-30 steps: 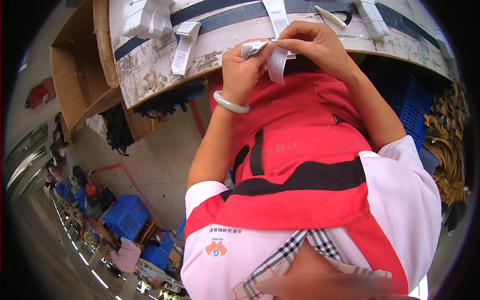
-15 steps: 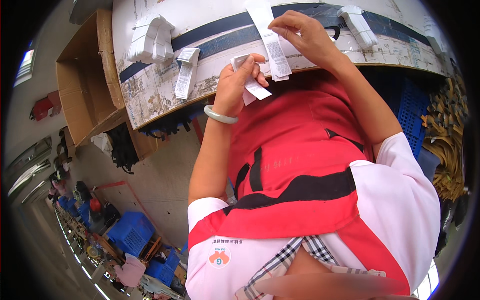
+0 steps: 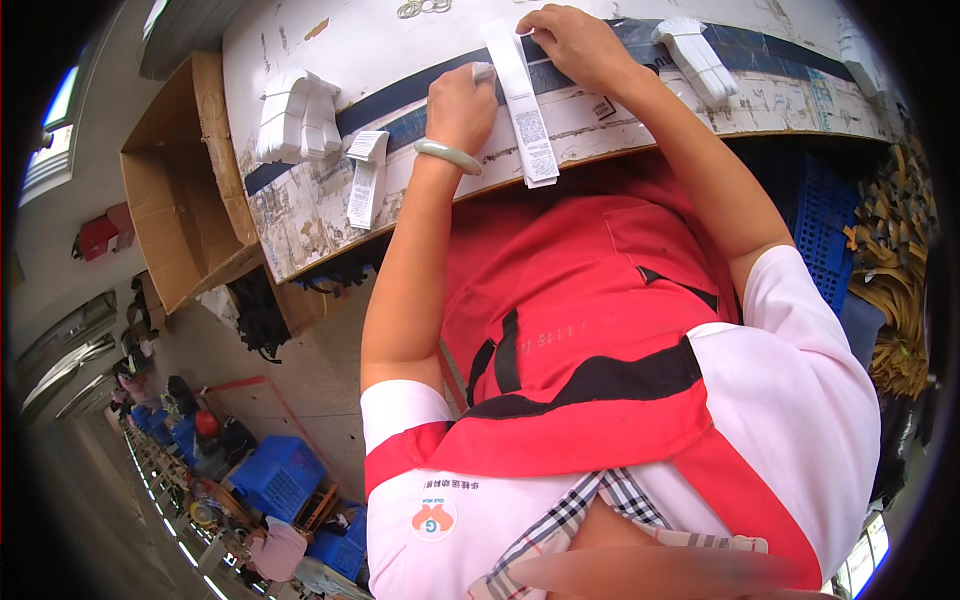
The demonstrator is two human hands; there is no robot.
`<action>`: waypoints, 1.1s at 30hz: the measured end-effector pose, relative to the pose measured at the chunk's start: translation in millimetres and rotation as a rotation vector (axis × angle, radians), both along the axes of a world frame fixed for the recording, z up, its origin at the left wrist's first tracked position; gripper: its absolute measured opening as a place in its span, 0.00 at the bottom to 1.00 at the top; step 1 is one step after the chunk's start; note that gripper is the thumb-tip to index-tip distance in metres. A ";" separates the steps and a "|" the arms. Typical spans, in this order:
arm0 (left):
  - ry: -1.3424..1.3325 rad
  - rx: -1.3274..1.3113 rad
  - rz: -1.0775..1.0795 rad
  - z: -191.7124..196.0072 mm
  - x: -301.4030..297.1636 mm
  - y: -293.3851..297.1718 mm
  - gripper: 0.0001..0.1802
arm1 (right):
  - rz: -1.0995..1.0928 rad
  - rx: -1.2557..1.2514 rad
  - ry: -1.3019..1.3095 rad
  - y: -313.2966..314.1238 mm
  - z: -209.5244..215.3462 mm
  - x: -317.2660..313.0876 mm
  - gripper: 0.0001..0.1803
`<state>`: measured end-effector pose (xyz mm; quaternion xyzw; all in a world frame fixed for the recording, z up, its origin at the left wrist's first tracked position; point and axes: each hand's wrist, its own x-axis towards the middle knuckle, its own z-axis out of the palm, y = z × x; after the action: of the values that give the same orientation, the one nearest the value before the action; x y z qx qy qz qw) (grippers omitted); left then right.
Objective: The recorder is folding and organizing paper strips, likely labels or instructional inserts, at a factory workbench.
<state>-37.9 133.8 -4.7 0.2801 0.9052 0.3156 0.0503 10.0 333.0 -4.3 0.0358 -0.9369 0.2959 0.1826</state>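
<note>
One cardboard box [image 3: 215, 130] beside table [image 3: 400, 35]; left grip [image 3: 462, 105] clasps white paper [image 3: 483, 72], right grip [image 3: 580, 45] unclear.

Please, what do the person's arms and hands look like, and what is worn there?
Short pale pink sleeves leave both forearms bare. The left hand is ungloved, with a pale round bangle at its wrist; the right hand, also ungloved, shows no wristwear.

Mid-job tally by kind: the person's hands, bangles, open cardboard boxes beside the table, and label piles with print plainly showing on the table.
Hands (left hand, right hand): 2
Bangle: 1
Cardboard box: 1
Label piles (long pile, short pile): 2
Total: 6
</note>
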 end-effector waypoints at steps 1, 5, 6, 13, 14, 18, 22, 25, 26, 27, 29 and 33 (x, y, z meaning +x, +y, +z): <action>0.018 0.029 0.007 -1.3 2.3 -1.4 0.16 | 0.002 -0.005 -0.001 -3.0 4.3 -5.2 0.10; -0.067 0.044 0.011 8.0 8.2 -0.2 0.14 | -0.038 0.114 -0.014 -5.9 6.2 -24.7 0.11; -0.076 0.064 0.013 9.0 10.5 0.7 0.14 | -0.003 0.217 -0.097 -4.2 2.8 -28.0 0.12; -0.143 0.109 0.020 2.3 26.9 -19.9 0.14 | -0.087 0.123 0.170 -3.9 4.7 -2.1 0.10; -0.151 0.106 0.023 1.7 33.4 -26.4 0.14 | -0.084 0.120 0.162 -5.3 7.3 10.0 0.10; -0.254 0.107 -0.031 7.6 65.1 -45.5 0.12 | 0.107 0.191 -0.048 -14.0 2.0 72.1 0.06; -0.174 0.138 -0.120 4.5 91.5 -47.2 0.12 | 0.077 0.115 0.007 -43.9 -5.6 106.9 0.07; -0.136 0.177 -0.104 1.7 98.2 -47.5 0.12 | 0.074 0.106 -0.003 -40.6 0.2 109.6 0.09; -0.279 0.212 -0.057 3.5 97.9 -51.4 0.12 | 0.073 0.075 -0.002 -35.9 3.7 109.8 0.10; -0.420 0.247 -0.008 5.7 97.7 -55.5 0.12 | 0.001 0.114 0.067 -27.7 6.1 107.3 0.11; -0.633 0.406 0.046 14.2 99.6 -62.9 0.12 | -0.164 0.199 0.156 -6.0 11.2 103.4 0.12; -1.045 0.797 0.090 10.8 107.7 -67.4 0.18 | -0.233 0.165 0.142 24.5 -14.5 100.4 0.08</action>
<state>69.8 66.3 6.1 0.0490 0.5864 0.7229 0.3622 110.4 357.6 -18.7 -0.0376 -0.9406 0.1914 0.2780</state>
